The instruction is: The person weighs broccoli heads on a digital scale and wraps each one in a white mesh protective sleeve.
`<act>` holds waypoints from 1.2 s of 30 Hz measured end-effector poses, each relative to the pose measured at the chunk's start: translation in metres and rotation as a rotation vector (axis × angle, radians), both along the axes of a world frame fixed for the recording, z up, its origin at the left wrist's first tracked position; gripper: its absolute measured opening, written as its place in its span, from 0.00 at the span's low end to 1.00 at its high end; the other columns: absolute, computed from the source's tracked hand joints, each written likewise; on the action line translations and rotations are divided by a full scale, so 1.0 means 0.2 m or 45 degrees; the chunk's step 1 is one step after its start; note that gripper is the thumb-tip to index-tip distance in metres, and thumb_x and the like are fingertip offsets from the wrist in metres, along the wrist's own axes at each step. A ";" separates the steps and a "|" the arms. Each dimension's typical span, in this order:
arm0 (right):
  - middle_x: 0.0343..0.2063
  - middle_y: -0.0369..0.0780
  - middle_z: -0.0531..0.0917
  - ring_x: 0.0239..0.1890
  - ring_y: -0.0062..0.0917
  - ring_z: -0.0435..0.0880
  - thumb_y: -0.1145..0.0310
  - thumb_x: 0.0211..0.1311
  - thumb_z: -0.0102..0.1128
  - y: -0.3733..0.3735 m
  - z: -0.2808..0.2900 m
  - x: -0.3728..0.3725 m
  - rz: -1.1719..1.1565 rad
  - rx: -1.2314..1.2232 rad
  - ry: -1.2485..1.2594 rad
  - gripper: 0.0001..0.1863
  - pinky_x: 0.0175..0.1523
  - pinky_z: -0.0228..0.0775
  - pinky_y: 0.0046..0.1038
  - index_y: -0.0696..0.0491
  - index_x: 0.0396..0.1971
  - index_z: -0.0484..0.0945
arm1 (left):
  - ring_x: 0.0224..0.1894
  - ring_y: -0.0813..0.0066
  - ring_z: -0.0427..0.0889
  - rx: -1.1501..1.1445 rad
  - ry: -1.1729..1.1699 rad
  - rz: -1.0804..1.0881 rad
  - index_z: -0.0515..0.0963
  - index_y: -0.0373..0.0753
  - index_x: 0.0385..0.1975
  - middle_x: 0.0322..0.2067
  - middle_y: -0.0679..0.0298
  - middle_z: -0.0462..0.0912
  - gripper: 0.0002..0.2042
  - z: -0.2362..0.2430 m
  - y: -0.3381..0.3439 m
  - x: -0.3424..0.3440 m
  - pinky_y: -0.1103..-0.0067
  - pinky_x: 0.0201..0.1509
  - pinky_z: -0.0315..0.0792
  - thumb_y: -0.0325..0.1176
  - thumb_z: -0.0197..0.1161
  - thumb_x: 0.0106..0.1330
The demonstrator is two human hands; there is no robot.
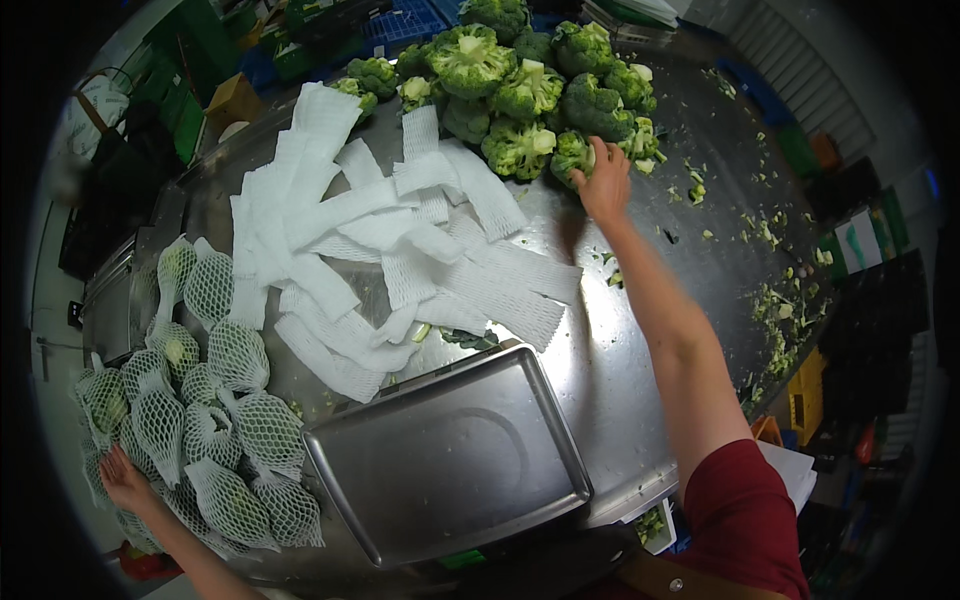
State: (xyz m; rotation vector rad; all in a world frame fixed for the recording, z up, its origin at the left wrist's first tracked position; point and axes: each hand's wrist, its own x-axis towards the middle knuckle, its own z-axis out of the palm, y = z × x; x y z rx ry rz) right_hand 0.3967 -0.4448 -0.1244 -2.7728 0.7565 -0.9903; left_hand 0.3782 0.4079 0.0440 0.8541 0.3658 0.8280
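Note:
My right hand (600, 178) reaches out to the front right of a pile of broccoli (472, 62), its fingers curled round a head (568, 155) still resting among the others. My left hand (124, 478) is at the far left, fingers extended against a group of white mesh-sleeved vegetables (240, 355), holding none that I can see. Loose white foam net sleeves (325, 250) lie heaped in the middle of the metal table (640, 420).
An empty metal tray (445, 470) lies nearest me. Leaf scraps (780, 310) litter the table's right side. Crates (400, 25) and a cardboard box (232, 98) stand beyond the table, with yellow crates (805, 390) off to the right.

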 end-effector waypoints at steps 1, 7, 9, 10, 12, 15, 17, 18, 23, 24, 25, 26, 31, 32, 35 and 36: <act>0.43 0.43 0.73 0.52 0.42 0.67 0.68 0.44 0.68 -0.04 -0.01 0.03 0.006 -0.018 0.066 0.26 0.46 0.72 0.37 0.48 0.48 0.72 | 0.69 0.50 0.46 0.095 0.024 -0.055 0.50 0.32 0.65 0.68 0.52 0.44 0.25 0.00 -0.05 -0.04 0.58 0.69 0.54 0.31 0.45 0.71; 0.38 0.42 0.75 0.45 0.38 0.71 0.63 0.48 0.67 -0.13 0.07 -0.17 0.268 -0.069 0.240 0.22 0.48 0.68 0.37 0.53 0.43 0.74 | 0.60 0.53 0.67 0.768 0.296 -0.618 0.61 0.28 0.58 0.59 0.48 0.64 0.25 -0.10 -0.91 -0.28 0.70 0.55 0.73 0.38 0.53 0.65; 0.36 0.43 0.78 0.41 0.35 0.75 0.63 0.50 0.66 -0.05 0.18 -0.35 0.331 0.218 0.265 0.21 0.46 0.69 0.33 0.55 0.44 0.75 | 0.56 0.53 0.72 0.751 0.263 -0.893 0.62 0.29 0.58 0.57 0.47 0.66 0.27 -0.16 -1.30 -0.36 0.72 0.48 0.77 0.38 0.55 0.63; 0.34 0.43 0.79 0.40 0.33 0.76 0.63 0.51 0.66 -0.02 0.27 -0.49 0.342 0.367 0.265 0.21 0.45 0.70 0.32 0.56 0.44 0.75 | 0.54 0.53 0.74 0.740 0.239 -1.048 0.61 0.29 0.58 0.56 0.47 0.67 0.27 -0.15 -1.52 -0.40 0.72 0.44 0.79 0.38 0.55 0.62; 0.32 0.42 0.81 0.37 0.25 0.78 0.63 0.53 0.65 0.17 0.39 -0.66 0.567 1.105 0.101 0.20 0.43 0.71 0.26 0.57 0.44 0.76 | 0.53 0.52 0.75 0.618 0.193 -1.261 0.59 0.30 0.60 0.56 0.45 0.66 0.29 -0.16 -1.85 -0.57 0.69 0.42 0.80 0.35 0.57 0.60; 0.32 0.37 0.79 0.40 0.18 0.77 0.65 0.55 0.65 0.53 0.57 -0.93 0.884 1.357 0.141 0.20 0.43 0.71 0.23 0.57 0.46 0.75 | 0.66 0.55 0.59 0.520 0.231 -1.557 0.50 0.38 0.66 0.64 0.48 0.56 0.46 -0.22 -2.20 -0.79 0.63 0.60 0.65 0.24 0.65 0.43; 0.32 0.36 0.80 0.40 0.18 0.77 0.67 0.54 0.66 0.82 0.66 -1.10 1.113 1.669 0.325 0.19 0.46 0.70 0.23 0.57 0.46 0.75 | 0.64 0.59 0.60 0.416 0.181 -1.467 0.52 0.37 0.65 0.62 0.53 0.59 0.49 -0.20 -2.34 -0.94 0.67 0.62 0.60 0.27 0.69 0.36; 0.33 0.36 0.80 0.40 0.19 0.77 0.68 0.54 0.66 0.88 0.69 -1.16 1.295 1.743 0.462 0.18 0.47 0.70 0.23 0.56 0.45 0.76 | 0.62 0.60 0.62 0.437 0.164 -1.405 0.54 0.37 0.64 0.60 0.54 0.61 0.49 -0.23 -2.35 -0.99 0.69 0.62 0.60 0.28 0.71 0.34; 0.35 0.45 0.82 0.38 0.31 0.81 0.64 0.58 0.60 0.64 0.30 -0.90 0.786 1.072 0.099 0.16 0.45 0.71 0.29 0.58 0.43 0.76 | 0.58 0.59 0.66 1.010 0.285 -1.310 0.63 0.37 0.56 0.53 0.53 0.67 0.42 -0.27 -2.09 -1.15 0.69 0.62 0.60 0.34 0.73 0.34; 0.42 0.47 0.78 0.45 0.40 0.75 0.66 0.56 0.61 0.52 0.18 -0.84 0.598 0.626 0.125 0.20 0.52 0.67 0.34 0.58 0.48 0.72 | 0.58 0.58 0.67 1.337 0.225 -1.215 0.65 0.37 0.55 0.52 0.52 0.68 0.40 -0.27 -2.08 -1.14 0.68 0.62 0.60 0.35 0.73 0.35; 0.49 0.48 0.73 0.51 0.44 0.68 0.68 0.53 0.62 0.45 0.08 -0.79 0.578 0.465 0.085 0.26 0.57 0.61 0.37 0.57 0.52 0.68 | 0.57 0.53 0.66 1.623 0.215 -1.105 0.67 0.37 0.53 0.53 0.50 0.66 0.38 -0.20 -2.08 -1.15 0.65 0.61 0.60 0.36 0.73 0.37; 0.52 0.48 0.70 0.53 0.44 0.67 0.69 0.51 0.63 0.40 -0.03 -0.73 0.524 0.390 0.108 0.28 0.57 0.61 0.37 0.57 0.54 0.66 | 0.58 0.52 0.65 1.713 0.286 -1.086 0.67 0.37 0.53 0.54 0.49 0.65 0.38 -0.18 -2.07 -1.17 0.64 0.61 0.60 0.36 0.74 0.37; 0.30 0.47 0.82 0.36 0.41 0.80 0.64 0.47 0.61 0.40 -0.10 -0.70 0.520 0.434 0.446 0.13 0.43 0.72 0.38 0.55 0.32 0.81 | 0.60 0.50 0.62 1.845 0.528 -1.017 0.65 0.34 0.53 0.59 0.47 0.58 0.39 -0.17 -2.03 -1.21 0.64 0.62 0.60 0.36 0.74 0.36; 0.29 0.48 0.82 0.33 0.41 0.81 0.65 0.47 0.60 0.42 0.01 -0.76 0.491 0.552 0.470 0.14 0.40 0.72 0.37 0.57 0.32 0.80 | 0.60 0.49 0.62 1.958 0.484 -0.922 0.65 0.34 0.54 0.59 0.46 0.58 0.39 -0.14 -2.05 -1.20 0.63 0.62 0.60 0.36 0.74 0.37; 0.25 0.40 0.82 0.30 0.20 0.79 0.62 0.50 0.63 0.46 0.33 -1.04 0.632 1.212 0.124 0.17 0.37 0.69 0.23 0.60 0.34 0.79 | 0.61 0.48 0.62 2.002 0.268 -0.843 0.64 0.33 0.56 0.58 0.45 0.60 0.39 -0.04 -2.14 -1.21 0.64 0.62 0.60 0.36 0.73 0.41; 0.26 0.36 0.80 0.31 0.15 0.76 0.67 0.54 0.62 0.56 0.50 -1.16 0.712 1.465 0.013 0.13 0.37 0.68 0.19 0.59 0.35 0.78 | 0.61 0.49 0.62 1.822 0.167 -0.920 0.63 0.32 0.56 0.58 0.45 0.61 0.38 -0.03 -2.14 -1.23 0.65 0.62 0.60 0.36 0.72 0.43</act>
